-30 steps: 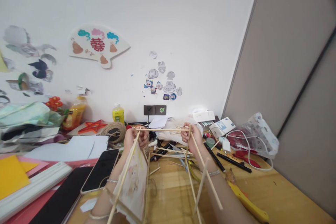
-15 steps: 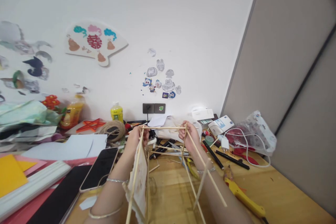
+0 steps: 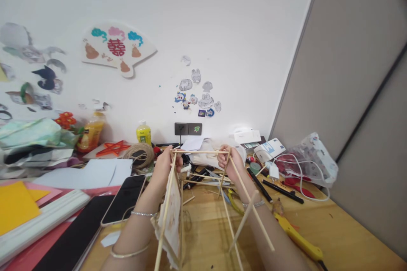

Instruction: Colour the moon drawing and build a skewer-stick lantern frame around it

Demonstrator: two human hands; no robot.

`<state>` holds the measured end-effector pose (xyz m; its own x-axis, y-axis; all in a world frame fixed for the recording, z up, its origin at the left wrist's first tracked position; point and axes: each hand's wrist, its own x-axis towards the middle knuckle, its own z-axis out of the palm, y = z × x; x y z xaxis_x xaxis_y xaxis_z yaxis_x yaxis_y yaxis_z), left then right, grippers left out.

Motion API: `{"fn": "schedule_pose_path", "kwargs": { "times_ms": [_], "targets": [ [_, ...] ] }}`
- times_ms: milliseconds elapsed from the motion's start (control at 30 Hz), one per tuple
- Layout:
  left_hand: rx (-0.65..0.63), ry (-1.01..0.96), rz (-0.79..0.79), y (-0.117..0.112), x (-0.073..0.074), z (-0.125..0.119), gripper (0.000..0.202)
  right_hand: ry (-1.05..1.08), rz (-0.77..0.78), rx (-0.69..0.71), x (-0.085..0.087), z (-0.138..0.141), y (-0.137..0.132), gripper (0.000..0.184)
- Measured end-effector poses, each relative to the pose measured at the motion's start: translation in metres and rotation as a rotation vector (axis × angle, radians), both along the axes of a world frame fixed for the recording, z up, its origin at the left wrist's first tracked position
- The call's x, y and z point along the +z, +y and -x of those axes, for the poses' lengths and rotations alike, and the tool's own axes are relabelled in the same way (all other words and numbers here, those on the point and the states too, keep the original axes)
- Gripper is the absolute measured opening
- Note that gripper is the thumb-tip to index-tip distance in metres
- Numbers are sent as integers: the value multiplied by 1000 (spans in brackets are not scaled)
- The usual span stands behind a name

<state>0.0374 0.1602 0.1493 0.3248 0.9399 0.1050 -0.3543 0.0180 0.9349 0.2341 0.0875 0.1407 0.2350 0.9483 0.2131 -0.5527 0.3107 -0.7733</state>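
Note:
I hold a box-shaped frame of thin wooden sticks (image 3: 200, 151) above the wooden desk (image 3: 210, 228). My left hand (image 3: 167, 166) is closed on the frame's far left corner. A printed paper panel (image 3: 171, 216) is fixed to the frame's left side, below that hand. My right hand (image 3: 229, 161) is closed on the far right corner, where slanting sticks (image 3: 251, 207) run down toward me. Both wrists wear thin bracelets.
Two dark phones (image 3: 125, 199) lie at the left beside white paper and a yellow sheet (image 3: 15, 205). A twine coil (image 3: 138, 154), two bottles (image 3: 143, 133), black pens (image 3: 281, 190), a yellow-handled tool (image 3: 299, 241), a charger cable and a plastic bag (image 3: 313, 156) crowd the desk's back and right.
The frame has turned so its papered left side shows more edge-on. Both hands have kept their hold on the top corners, a little closer together.

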Motion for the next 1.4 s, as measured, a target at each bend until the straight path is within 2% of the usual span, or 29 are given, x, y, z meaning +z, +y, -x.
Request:
{"fn": "schedule_pose_path", "kwargs": {
  "times_ms": [200,467,700,1033,1200,1400],
  "targets": [
    [-132,-57,46,1,-1,-6,30,-20,31,37,-1,-2,2,7],
    [-95,-95,46,-2,-1,-3,30,7,20,-144,2,3,1,9],
    [-105,-43,61,-2,3,-3,30,-67,49,-22,12,5,-7,9],
    [-203,-2,78,-2,8,0,25,-80,98,21,11,-1,-7,12],
    [-129,-23,62,-1,7,-2,21,-38,81,9,11,4,-6,9],
    [97,-92,-45,-9,3,-7,14,-1,59,-27,9,7,-5,13]
  ]
}}
